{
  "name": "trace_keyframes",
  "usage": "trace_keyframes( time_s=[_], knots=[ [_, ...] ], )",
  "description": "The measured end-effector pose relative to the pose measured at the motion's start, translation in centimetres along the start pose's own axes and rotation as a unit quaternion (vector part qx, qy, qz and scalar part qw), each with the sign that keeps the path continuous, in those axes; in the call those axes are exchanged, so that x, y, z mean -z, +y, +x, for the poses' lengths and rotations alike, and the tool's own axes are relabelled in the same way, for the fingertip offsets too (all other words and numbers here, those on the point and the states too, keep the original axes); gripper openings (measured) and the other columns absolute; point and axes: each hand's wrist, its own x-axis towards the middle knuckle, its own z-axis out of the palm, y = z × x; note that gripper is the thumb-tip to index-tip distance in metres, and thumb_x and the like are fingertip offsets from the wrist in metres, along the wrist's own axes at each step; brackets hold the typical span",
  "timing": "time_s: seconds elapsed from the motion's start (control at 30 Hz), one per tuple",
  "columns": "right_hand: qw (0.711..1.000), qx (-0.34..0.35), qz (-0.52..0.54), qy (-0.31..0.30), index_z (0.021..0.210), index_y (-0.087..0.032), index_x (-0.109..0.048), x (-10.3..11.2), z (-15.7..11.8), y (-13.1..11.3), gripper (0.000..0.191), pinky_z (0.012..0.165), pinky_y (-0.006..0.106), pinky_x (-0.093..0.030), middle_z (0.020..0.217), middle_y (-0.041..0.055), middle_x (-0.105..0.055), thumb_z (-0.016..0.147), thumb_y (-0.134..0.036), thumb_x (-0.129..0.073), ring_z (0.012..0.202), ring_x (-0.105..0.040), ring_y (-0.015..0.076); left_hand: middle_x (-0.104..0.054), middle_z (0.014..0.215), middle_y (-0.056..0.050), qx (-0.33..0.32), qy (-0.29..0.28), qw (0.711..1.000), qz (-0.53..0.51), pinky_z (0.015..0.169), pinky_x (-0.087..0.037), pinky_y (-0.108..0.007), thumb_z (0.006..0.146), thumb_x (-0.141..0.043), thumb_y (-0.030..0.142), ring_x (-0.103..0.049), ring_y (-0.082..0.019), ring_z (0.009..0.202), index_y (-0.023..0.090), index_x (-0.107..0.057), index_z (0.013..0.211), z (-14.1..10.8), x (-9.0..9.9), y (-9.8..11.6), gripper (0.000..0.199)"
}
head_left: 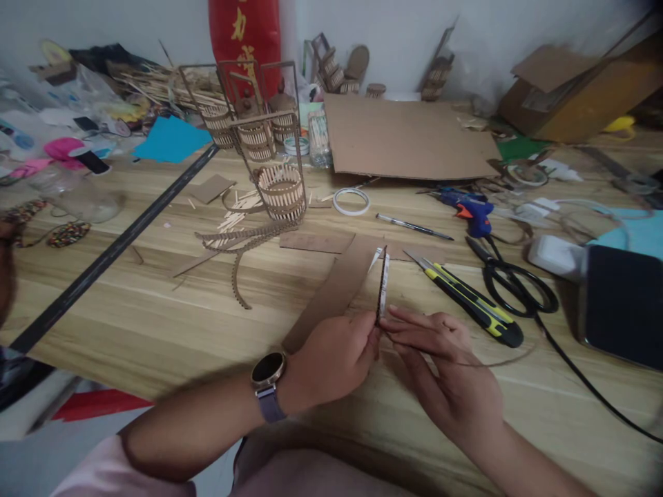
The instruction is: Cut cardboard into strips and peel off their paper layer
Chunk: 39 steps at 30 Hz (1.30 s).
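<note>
Wooden worktop [129,310] littered with craft bits. Big cardboard sheet [404,138] lying flat at the back. Stick tower [259,131] standing left of centre, upright. Long cardboard band [331,290] running from the hands toward centre. Scissors [512,283] and yellow-black knife [466,293] just right of the hands, blue glue gun [469,207] behind them. Tape ring [351,201] near the tower. Left hand [331,362], watch on wrist, and right hand [450,373] both pinching a thin strip [382,286], held on edge, upright, above the worktop front.
</note>
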Motion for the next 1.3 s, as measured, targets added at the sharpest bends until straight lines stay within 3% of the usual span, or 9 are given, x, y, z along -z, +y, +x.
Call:
trace_keyframes(
  time_s=[0.2, 0.4, 0.6, 0.9, 1.1, 1.3],
  knots=[
    [0.999, -0.035, 0.002, -0.003, 0.103, -0.03, -0.061, -0.06, -0.1, -0.08, 0.012, 0.085, 0.044, -0.055, 0.101, 0.0022, -0.082, 0.102, -0.023, -0.052, 0.101, -0.078, 0.0251, -0.065, 0.075, -0.004, -0.008, 0.019, 1.0, 0.001, 0.068, -0.042, -0.031, 0.103, -0.034, 0.021, -0.065, -0.021, 0.073, 0.021, -0.049, 0.086, -0.13, -0.23, -0.32, 0.023],
    [0.999, -0.042, 0.001, -0.005, 0.106, -0.03, -0.058, -0.08, -0.17, -0.17, 0.011, 0.088, 0.043, -0.054, 0.1, 0.0011, -0.082, 0.101, -0.021, -0.052, 0.105, -0.077, 0.0248, -0.072, 0.093, -0.007, -0.009, 0.023, 0.997, -0.069, 0.072, -0.045, -0.03, 0.107, -0.039, 0.032, -0.069, -0.022, 0.084, 0.02, -0.053, 0.096, 0.19, -0.1, -0.66, 0.022],
    [0.999, -0.036, -0.031, 0.005, 0.111, -0.031, -0.061, -0.65, -0.69, -0.23, 0.018, 0.092, 0.045, -0.05, 0.108, 0.002, -0.081, 0.102, -0.02, -0.049, 0.108, -0.076, 0.025, -0.074, 0.098, -0.01, 0.006, 0.014, 0.998, -0.06, 0.076, -0.046, -0.032, 0.104, -0.038, 0.023, -0.071, -0.024, 0.09, 0.018, -0.054, 0.098, 0.2, -0.14, -0.48, 0.018],
    [0.998, -0.066, -0.011, -0.014, 0.108, -0.03, -0.061, -0.12, -0.54, 0.02, 0.018, 0.092, 0.043, -0.055, 0.103, 0.0022, -0.081, 0.101, -0.019, -0.048, 0.104, -0.076, 0.0246, -0.073, 0.081, -0.005, -0.002, 0.01, 0.999, -0.054, 0.07, -0.044, -0.029, 0.103, -0.038, 0.022, -0.07, -0.02, 0.076, 0.02, -0.056, 0.088, 0.01, -0.07, -0.41, 0.023],
    [0.999, -0.046, -0.014, -0.009, 0.109, -0.03, -0.059, -0.26, -0.34, -0.34, 0.016, 0.091, 0.045, -0.054, 0.108, 0.0035, -0.081, 0.105, -0.022, -0.045, 0.107, -0.076, 0.0242, -0.076, 0.109, -0.009, -0.012, 0.025, 0.995, -0.094, 0.078, -0.048, -0.03, 0.106, -0.041, 0.029, -0.073, -0.024, 0.098, 0.018, -0.059, 0.11, 0.21, -0.18, -0.83, 0.021],
    [0.999, -0.027, -0.041, 0.001, 0.118, -0.029, -0.058, -0.82, -0.56, -0.36, 0.023, 0.096, 0.045, -0.049, 0.107, 0.0008, -0.082, 0.106, -0.02, -0.041, 0.106, -0.076, 0.0226, -0.075, 0.092, -0.007, 0.0, 0.019, 0.996, -0.087, 0.07, -0.046, -0.029, 0.106, -0.037, 0.027, -0.072, -0.022, 0.084, 0.018, -0.056, 0.1, 0.11, -0.26, -0.79, 0.022]
  ],
)
